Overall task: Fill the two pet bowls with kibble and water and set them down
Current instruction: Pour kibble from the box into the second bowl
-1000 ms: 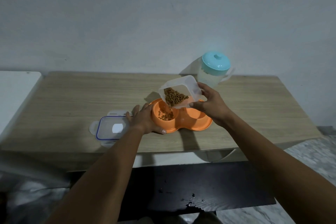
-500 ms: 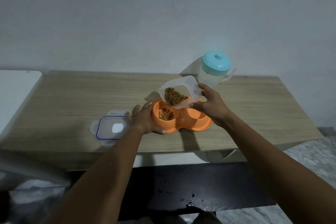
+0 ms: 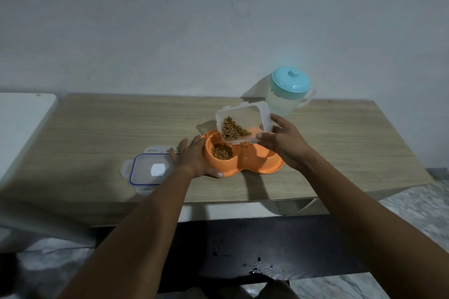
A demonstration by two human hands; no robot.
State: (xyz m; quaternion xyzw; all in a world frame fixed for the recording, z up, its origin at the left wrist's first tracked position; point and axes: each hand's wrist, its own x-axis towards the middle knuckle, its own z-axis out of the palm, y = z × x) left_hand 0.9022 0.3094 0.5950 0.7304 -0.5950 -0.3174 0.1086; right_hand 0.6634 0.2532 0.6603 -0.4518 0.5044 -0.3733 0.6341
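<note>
Two hands busy: right hand [image 3: 284, 145] clamps the tilted kibble container [image 3: 257, 116], left hand [image 3: 192, 159], fingers straight, braces the orange double bowl [image 3: 255, 162]; overtilting could scatter pellets.

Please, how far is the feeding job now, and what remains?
Done: the lid lies off on the table; kibble sits in the left compartment of the orange double bowl. In hand: the right hand holds the kibble container tilted above it while the left hand steadies the bowl. Left: water from the lidded pitcher for the right compartment, then setting the bowl down.
</note>
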